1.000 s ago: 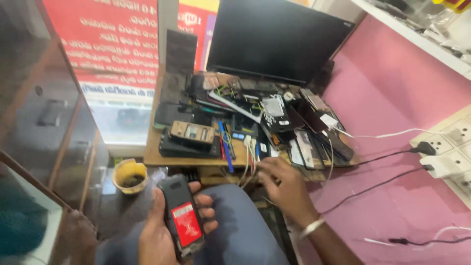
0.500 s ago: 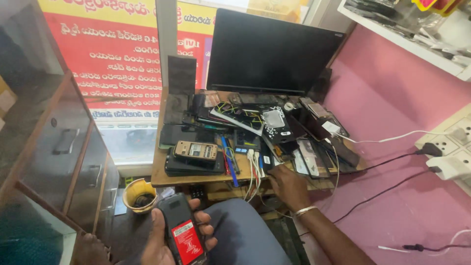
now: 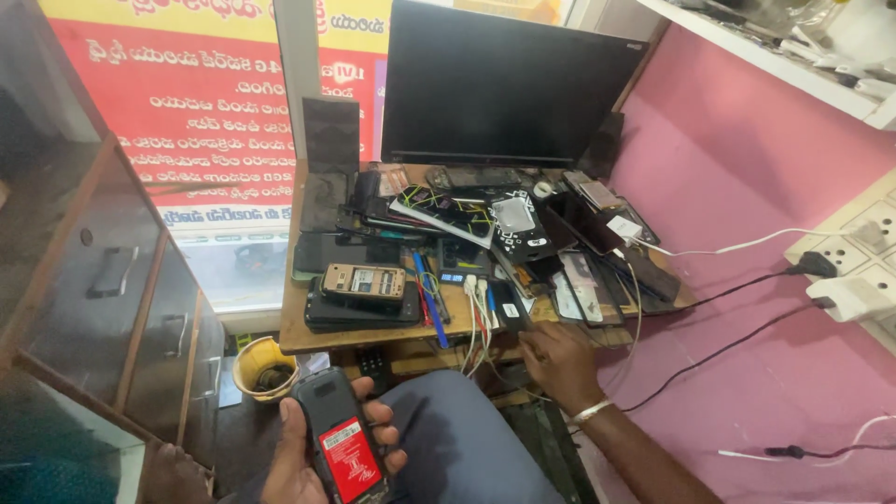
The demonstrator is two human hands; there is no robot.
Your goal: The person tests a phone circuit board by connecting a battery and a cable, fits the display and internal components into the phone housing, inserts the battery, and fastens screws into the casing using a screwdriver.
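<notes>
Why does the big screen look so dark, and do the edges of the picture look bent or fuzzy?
In the head view, the monitor is simply dark, with only faint glare; daylight comes through the window behind the red poster. The wide lens bends the glass cabinet and shelf at the edges. The left hand holding the phone looks slightly soft.

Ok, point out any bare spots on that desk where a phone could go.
Little room. One bare strip of wooden desk runs along the front left edge, below the stacked phones. A small patch lies under the white cables. Everywhere else, up to the monitor, is crowded with phones and parts.
</notes>
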